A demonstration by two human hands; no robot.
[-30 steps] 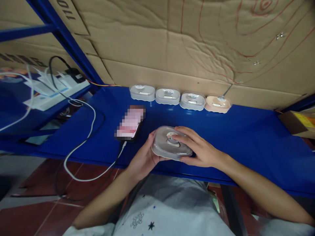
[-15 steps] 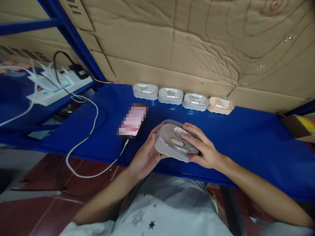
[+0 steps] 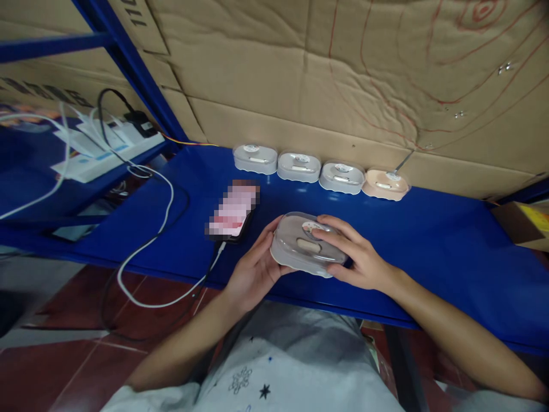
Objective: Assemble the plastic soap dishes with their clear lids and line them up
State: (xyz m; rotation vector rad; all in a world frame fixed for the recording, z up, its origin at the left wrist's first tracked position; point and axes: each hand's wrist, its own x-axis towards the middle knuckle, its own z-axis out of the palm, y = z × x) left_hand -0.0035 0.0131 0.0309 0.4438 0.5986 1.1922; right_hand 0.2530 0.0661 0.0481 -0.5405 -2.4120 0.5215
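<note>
A small grey plastic box (image 3: 294, 243) with a clear domed lid, a pale oblong handle and a round sticker is held between both hands over the near part of the blue table. My left hand (image 3: 257, 274) wraps its left end, with the thumb along the side and fingers underneath. From the right, my right hand (image 3: 360, 257) grips the lid, fingers spread over the top and thumb at the near edge. One fingertip touches the sticker. The lid's right end is partly hidden by that hand.
Along the cardboard wall stand three grey lidded boxes (image 3: 299, 166) and a peach one (image 3: 386, 184). A phone (image 3: 234, 212) on a white cable (image 3: 171, 197) lies to the left. Further left is a power strip (image 3: 107, 154). An open carton (image 3: 518, 223) sits at the right.
The lid now sits lower and more evenly against the grey base, where its right side stood a little higher before. Both hands keep nearly the same place.
</note>
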